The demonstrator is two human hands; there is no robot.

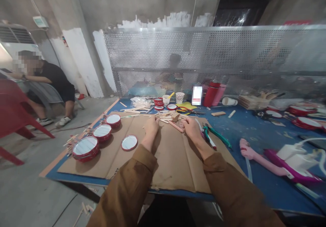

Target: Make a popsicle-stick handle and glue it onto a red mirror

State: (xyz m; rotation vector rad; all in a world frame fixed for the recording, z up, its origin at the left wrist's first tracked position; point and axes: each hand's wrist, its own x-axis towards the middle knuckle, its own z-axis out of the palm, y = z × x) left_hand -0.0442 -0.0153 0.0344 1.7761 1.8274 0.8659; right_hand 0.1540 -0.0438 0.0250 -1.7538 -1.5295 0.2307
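Note:
Over the far part of a brown cardboard sheet [168, 166], both my hands reach toward a loose pile of wooden sticks [171, 117]. My left hand [152, 128] is closed with its fingers curled at the pile's left end; whatever it holds is hidden. My right hand [191, 129] is also closed, its fingertips by a small, blurred clear-pinkish thing [181, 125] that I cannot name. Between the hands lies a reddish stick [176, 127]. A round red-rimmed piece with a white face [129, 142] lies flat to the left of my left hand.
Stacked red-rimmed rounds [86, 149] line the cardboard's left side. Green-handled pliers [219, 136] lie right of my right hand, beyond them a pink glue gun [262, 157] and a power strip [292, 166]. Cups [179, 98] and a red bottle [211, 94] stand behind. A person [51, 81] sits left.

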